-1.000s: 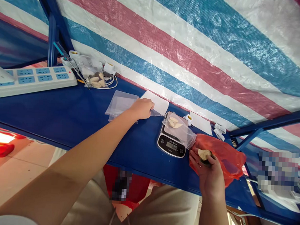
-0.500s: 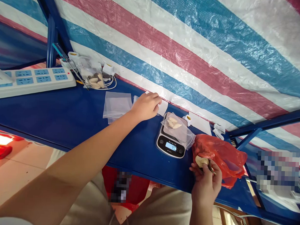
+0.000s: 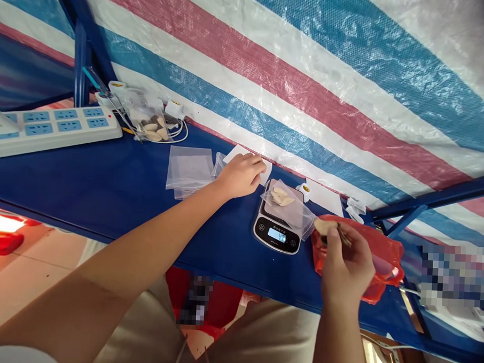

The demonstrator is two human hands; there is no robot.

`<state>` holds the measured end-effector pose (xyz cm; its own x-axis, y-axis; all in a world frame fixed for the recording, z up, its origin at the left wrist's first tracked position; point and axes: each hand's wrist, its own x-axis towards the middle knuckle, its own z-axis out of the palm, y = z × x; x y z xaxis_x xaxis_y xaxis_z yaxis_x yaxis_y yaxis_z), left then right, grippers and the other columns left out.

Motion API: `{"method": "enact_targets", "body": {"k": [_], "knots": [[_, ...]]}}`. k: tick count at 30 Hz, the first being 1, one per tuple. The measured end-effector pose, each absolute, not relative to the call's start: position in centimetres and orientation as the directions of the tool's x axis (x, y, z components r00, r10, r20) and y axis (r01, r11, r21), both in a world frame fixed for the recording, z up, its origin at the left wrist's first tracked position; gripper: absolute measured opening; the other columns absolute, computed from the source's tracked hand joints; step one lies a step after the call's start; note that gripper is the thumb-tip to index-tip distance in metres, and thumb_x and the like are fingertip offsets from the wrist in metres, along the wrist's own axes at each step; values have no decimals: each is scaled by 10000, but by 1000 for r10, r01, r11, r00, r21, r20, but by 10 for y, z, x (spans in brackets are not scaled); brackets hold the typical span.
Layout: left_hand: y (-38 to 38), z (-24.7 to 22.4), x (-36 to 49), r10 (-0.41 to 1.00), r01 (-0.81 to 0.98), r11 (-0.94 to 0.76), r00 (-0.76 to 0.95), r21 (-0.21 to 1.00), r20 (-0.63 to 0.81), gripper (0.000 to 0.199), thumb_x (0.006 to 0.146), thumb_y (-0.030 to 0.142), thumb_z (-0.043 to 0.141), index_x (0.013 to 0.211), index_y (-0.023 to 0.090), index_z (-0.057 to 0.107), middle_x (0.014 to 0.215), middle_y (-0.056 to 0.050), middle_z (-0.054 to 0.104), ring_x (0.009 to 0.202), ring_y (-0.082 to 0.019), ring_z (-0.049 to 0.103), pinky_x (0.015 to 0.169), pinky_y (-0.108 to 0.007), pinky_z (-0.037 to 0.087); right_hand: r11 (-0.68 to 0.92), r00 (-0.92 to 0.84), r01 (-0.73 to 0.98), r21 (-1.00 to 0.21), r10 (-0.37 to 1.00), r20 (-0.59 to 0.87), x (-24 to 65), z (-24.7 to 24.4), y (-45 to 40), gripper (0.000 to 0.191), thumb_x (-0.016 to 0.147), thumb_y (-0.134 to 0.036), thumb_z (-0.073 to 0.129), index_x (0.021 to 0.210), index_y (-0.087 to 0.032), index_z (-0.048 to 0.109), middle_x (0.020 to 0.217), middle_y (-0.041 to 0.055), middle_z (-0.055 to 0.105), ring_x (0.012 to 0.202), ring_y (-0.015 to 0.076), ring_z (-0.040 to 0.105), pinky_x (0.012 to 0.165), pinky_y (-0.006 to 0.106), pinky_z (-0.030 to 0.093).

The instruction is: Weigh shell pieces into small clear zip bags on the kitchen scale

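Over white paper (image 3: 230,155) near the back of the blue table, my left hand (image 3: 242,175) has its fingers curled in; nothing shows in them. My right hand (image 3: 345,255) pinches a pale, flat piece together with something darker, just above a red plastic bag (image 3: 379,246). Left of the bag stands a digital kitchen scale (image 3: 276,234), its lit display apparently reading 49. A clear plastic bag (image 3: 299,216) lies across its pan, with a few similar pale pieces (image 3: 281,196) there. I cannot tell exactly what kind of pieces they are.
Clear zip bags (image 3: 190,166) lie left of my left hand. Farther left are a filled clear bag (image 3: 152,127), a white cable and a power strip (image 3: 55,128). A small white roll (image 3: 304,190) and paper (image 3: 325,197) sit behind the scale, before a striped tarp (image 3: 246,80).
My right hand has risen from the front of the red bag and moved slightly right, still holding the pale piece. The scale's reading has changed from about 45. My left hand has barely shifted.
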<state>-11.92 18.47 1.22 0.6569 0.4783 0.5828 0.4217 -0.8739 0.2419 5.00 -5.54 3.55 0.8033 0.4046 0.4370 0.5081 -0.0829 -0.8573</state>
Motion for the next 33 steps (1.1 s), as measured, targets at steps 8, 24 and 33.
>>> {"method": "enact_targets", "body": {"k": [8, 24, 33], "knots": [[191, 14, -127, 536, 482, -836, 611, 263, 582, 278, 926, 107, 441, 1020, 173, 694, 1117, -106, 716, 1027, -263, 642, 905, -438, 451, -304, 638, 728, -615, 630, 443, 61, 41, -1, 429, 891, -593, 676, 1022, -188, 729, 1035, 131, 780, 884, 269, 686, 871, 419, 505], [192, 15, -126, 718, 640, -672, 441, 373, 538, 236, 948, 364, 506, 785, 214, 587, 672, -57, 589, 651, -226, 559, 622, -380, 346, -45, 915, 382, -923, 160, 371, 66, 19, -64, 606, 730, -411, 886, 568, -285, 316, 560, -76, 320, 516, 120, 318, 472, 308, 332], [191, 13, -123, 660, 569, -743, 537, 352, 524, 308, 880, 226, 468, 573, 220, 445, 529, -34, 414, 545, -177, 415, 588, -365, 263, 56, 951, 237, -970, 189, 244, 52, -7, -82, 620, 752, -305, 857, 519, -278, 283, 496, -85, 245, 453, 90, 254, 386, 264, 238]]}}
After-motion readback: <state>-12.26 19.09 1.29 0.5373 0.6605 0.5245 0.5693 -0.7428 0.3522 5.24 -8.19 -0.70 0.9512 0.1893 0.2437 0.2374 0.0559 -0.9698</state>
